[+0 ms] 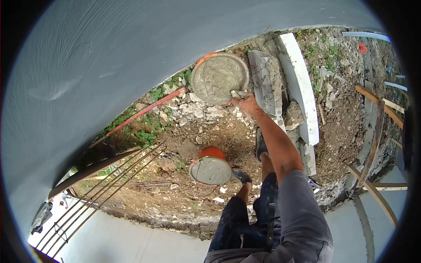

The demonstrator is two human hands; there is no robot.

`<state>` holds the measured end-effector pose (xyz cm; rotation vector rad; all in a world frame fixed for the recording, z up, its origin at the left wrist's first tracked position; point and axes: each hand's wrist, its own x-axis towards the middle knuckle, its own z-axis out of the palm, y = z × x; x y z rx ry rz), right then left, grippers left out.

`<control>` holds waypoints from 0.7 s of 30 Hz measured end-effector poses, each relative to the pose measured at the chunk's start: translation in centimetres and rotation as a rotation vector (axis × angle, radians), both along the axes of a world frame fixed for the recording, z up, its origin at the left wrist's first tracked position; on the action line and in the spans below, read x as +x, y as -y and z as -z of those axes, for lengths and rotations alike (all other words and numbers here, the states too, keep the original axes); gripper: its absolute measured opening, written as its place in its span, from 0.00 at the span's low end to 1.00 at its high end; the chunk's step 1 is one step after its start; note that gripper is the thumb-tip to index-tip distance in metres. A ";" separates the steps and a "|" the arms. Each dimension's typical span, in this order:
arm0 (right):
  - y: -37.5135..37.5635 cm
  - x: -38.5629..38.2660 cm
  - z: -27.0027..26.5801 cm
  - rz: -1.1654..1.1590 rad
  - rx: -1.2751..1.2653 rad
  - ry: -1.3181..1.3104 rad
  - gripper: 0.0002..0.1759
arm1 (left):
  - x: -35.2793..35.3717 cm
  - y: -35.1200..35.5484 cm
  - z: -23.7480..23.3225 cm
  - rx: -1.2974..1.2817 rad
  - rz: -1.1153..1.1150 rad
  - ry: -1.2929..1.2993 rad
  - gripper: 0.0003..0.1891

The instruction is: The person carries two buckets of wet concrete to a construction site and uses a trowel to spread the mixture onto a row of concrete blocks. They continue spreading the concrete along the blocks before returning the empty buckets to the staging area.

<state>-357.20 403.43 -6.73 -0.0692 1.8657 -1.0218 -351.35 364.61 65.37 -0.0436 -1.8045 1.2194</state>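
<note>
My right hand reaches out to the near right rim of a round orange tub. Its fingers are closed around a short, pale handle that looks like a trowel's; no blade can be made out. Wet grey mortar fills the tub, its surface rough and smeared. Closer to my feet, an orange bucket holds smoother grey mortar or slurry. My left hand is outside the picture.
A grey plastered wall curves along the left. Right of the tub lie a broken concrete block and a long white block. Steel rods and a red bar lie left; timber pieces stand right. Rubble covers the soil.
</note>
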 end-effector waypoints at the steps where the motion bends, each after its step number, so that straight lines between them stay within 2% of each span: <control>1: -0.2 -0.3 -1.8 0.079 0.010 0.134 0.19 | -0.1 -0.2 0.3 0.057 0.000 -0.044 0.31; 2: -0.6 -0.4 -3.1 0.116 -0.089 0.209 0.21 | -0.1 0.0 0.1 0.060 0.003 -0.038 0.31; 3: -0.8 0.2 -2.8 0.122 -0.087 0.213 0.21 | 0.1 0.5 -0.6 0.009 0.001 -0.027 0.31; 5: -1.3 1.0 -2.4 0.279 -0.053 0.319 0.25 | 0.2 0.9 -1.1 -0.036 0.002 -0.020 0.31; 6: -1.0 0.0 -6.5 0.235 0.061 0.354 0.26 | 0.1 1.0 -1.1 0.000 0.034 -0.011 0.32; 7: -1.6 0.8 -6.1 0.233 0.067 0.354 0.26 | 0.2 1.1 -1.1 0.035 0.062 -0.007 0.32; 10: -3.6 2.2 -3.7 0.370 -0.137 0.141 0.24 | 0.1 0.8 -0.7 0.051 0.045 -0.023 0.33; 11: -4.1 1.4 -4.8 0.370 -0.135 0.133 0.24 | 0.1 0.7 -0.7 0.054 0.045 -0.032 0.33; 13: -5.3 -0.4 -8.1 0.271 -0.032 0.277 0.25 | 0.0 0.6 -0.4 0.054 0.027 -0.061 0.34; 14: -6.2 -0.2 -7.6 0.321 -0.191 0.123 0.25 | 0.0 0.4 -0.2 0.055 0.027 -0.074 0.34; 15: -6.6 -0.9 -9.6 0.319 -0.192 0.112 0.25 | -0.1 0.2 0.0 0.068 0.035 -0.070 0.35; 17: -7.4 -2.9 -14.0 0.516 0.021 0.261 0.26 | -0.1 0.0 0.2 0.080 0.041 -0.076 0.36; 20: -7.8 -6.9 -16.7 0.524 0.012 0.162 0.26 | 0.1 0.1 0.2 0.094 0.027 -0.071 0.37; 21: -6.6 -9.5 -18.5 0.484 0.045 0.175 0.23 | 0.1 0.1 0.1 0.106 0.025 -0.077 0.37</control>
